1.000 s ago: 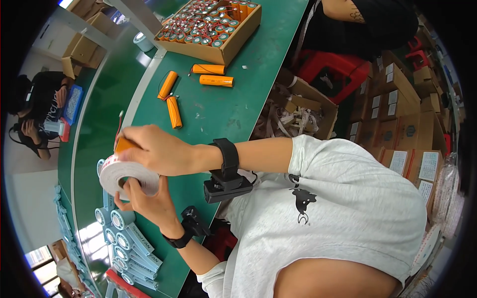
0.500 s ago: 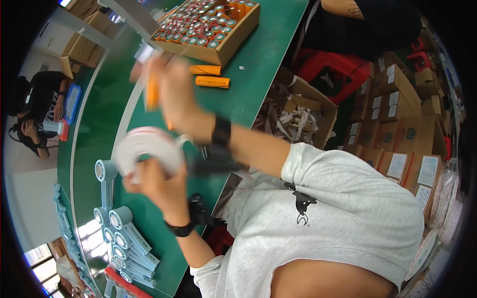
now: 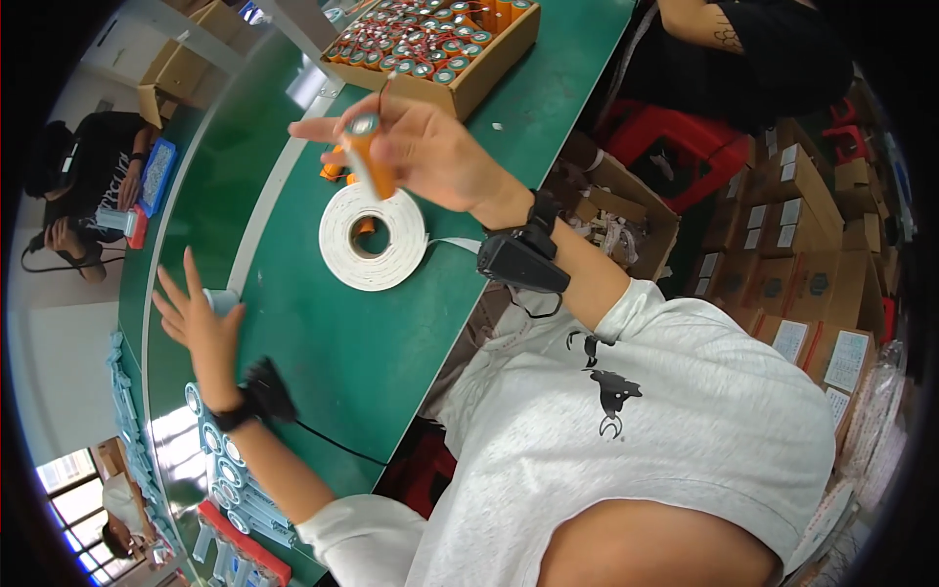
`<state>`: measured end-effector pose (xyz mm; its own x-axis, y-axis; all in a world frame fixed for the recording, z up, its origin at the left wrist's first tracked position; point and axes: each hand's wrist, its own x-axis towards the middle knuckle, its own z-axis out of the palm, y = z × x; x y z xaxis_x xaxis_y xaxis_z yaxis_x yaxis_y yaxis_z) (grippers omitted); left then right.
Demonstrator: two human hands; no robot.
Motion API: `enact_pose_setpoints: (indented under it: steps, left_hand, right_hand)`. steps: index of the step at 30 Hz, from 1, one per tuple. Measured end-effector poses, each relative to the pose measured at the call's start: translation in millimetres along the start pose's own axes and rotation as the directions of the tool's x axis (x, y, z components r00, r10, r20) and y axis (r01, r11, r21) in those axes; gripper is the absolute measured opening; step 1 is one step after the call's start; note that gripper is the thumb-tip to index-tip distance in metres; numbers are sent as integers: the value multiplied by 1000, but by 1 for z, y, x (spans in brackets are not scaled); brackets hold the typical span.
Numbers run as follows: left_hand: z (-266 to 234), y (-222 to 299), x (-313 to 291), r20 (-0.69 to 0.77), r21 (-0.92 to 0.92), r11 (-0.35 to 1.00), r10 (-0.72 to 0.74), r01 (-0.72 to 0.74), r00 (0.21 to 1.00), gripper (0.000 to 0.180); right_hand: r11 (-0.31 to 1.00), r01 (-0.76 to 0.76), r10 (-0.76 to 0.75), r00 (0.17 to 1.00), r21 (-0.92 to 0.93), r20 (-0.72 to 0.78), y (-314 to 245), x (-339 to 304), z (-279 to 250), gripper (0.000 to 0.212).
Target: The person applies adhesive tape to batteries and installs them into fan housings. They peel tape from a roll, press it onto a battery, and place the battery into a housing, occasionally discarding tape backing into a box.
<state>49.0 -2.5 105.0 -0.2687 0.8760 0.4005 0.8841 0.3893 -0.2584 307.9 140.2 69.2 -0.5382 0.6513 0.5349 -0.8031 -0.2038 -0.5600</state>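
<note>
In the frame's upper centre, an orange battery is being gripped by the right hand, beside a white tape roll; at left, the left hand is being held spread.

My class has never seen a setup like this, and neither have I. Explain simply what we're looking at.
There is no robot here: a person is working barehanded. The view comes from a wide fisheye camera worn on that person's head, looking down, so straight edges look bent. The right hand holds an orange battery above the green table; the left hand is open, fingers spread. On the table are a white tape roll, a cardboard box packed with more batteries, and several light blue fans.
</note>
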Motion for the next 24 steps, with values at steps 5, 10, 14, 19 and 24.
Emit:
enact_pose_setpoints:
  steps: [5, 10, 14, 19, 24]
  left_hand:
    - [40, -95, 9, 352, -385, 914, 19, 126, 936, 64]
    - [-68, 19, 3, 442, -377, 817, -255, 436, 860, 42]
    - [-25, 40, -13, 340, -153, 923, -287, 354, 895, 52]
    - [-13, 37, -23, 523, -168, 968, -73, 186, 849, 56]
    - [-26, 36, -40, 225, -516, 854, 212, -68, 951, 53]
  right_hand:
    - [947, -30, 86, 983, -319, 164, 5, -1, 6, 20]
    - [792, -220, 282, 959, -569, 23, -10, -18, 23, 24]
    - [757, -161, 224, 974, -633, 20, -1, -21, 41, 23]
    - [677, -109, 238, 968, -728, 75, 4, -26, 47, 19]
    - [685, -120, 210, 977, -719, 36, 10, -31, 56, 16]
